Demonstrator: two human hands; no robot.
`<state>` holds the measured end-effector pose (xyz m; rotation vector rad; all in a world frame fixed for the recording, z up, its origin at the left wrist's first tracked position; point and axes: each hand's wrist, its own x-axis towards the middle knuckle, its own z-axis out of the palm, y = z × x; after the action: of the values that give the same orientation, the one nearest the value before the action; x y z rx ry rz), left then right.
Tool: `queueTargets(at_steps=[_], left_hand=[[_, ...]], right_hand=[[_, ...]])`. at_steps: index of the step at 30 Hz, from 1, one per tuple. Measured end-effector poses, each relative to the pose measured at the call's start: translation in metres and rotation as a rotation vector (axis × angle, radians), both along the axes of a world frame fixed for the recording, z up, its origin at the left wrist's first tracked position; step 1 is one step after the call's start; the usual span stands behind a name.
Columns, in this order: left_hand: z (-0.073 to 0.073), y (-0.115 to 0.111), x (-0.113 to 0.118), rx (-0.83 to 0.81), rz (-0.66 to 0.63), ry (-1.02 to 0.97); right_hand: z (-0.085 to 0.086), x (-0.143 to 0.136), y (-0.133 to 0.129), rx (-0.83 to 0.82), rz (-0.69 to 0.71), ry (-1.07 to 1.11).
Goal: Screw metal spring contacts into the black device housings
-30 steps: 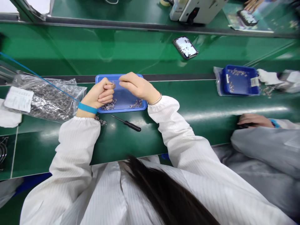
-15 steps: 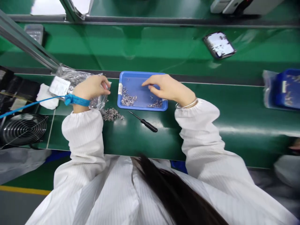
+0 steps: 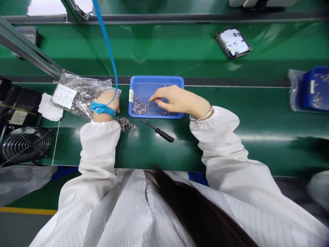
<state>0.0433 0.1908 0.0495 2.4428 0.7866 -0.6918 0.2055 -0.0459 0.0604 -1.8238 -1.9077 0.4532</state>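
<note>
My right hand (image 3: 177,98) is over the blue tray (image 3: 156,79), its index finger reaching down beside the screw heap (image 3: 140,107) in the tray's left part. Thumb and index finger are a little apart with nothing visible between them. More small screws (image 3: 168,113) lie partly under this hand. On the left, my left hand (image 3: 110,98) is lowered at the edge of a clear plastic bag of screws (image 3: 88,91), just above a loose screw pile (image 3: 125,124) on the bench. Its fingers are turned away and mostly hidden. A blue wrist strap (image 3: 102,108) circles that wrist.
A black screwdriver (image 3: 164,135) lies in front of the tray. Far left are a round fan grille (image 3: 27,144) and a white cloth (image 3: 50,108). Another blue tray (image 3: 308,91) stands far right. An opened device (image 3: 233,43) rests behind. The strap's blue cord (image 3: 109,48) rises across the bench.
My left hand has moved right and turned down toward the screw pile. My right hand has shifted slightly left and lower, toward the screw heap. The blue cord has swung from the left to overhead.
</note>
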Motion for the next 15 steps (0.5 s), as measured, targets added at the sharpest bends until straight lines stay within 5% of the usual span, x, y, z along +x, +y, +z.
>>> queueTargets(at_steps=[4,8,11,15], left_hand=[[0.036,-0.007,-0.005,-0.067,0.028,0.057],[0.064,-0.031,0.001,-0.233,-0.063,-0.220],[0.054,-0.051,0.015,-0.197,-0.179,-0.409],[0.031,-0.055,0.026,0.014,-0.308,-0.371]], right_hand=[[0.005,-0.007,-0.001,-0.002,0.018,0.035],[-0.002,-0.035,0.006,-0.016,0.131,0.081],[-0.016,-0.063,0.011,-0.065,0.141,0.043],[-0.038,-0.101,0.013,-0.096,-0.014,-0.112]])
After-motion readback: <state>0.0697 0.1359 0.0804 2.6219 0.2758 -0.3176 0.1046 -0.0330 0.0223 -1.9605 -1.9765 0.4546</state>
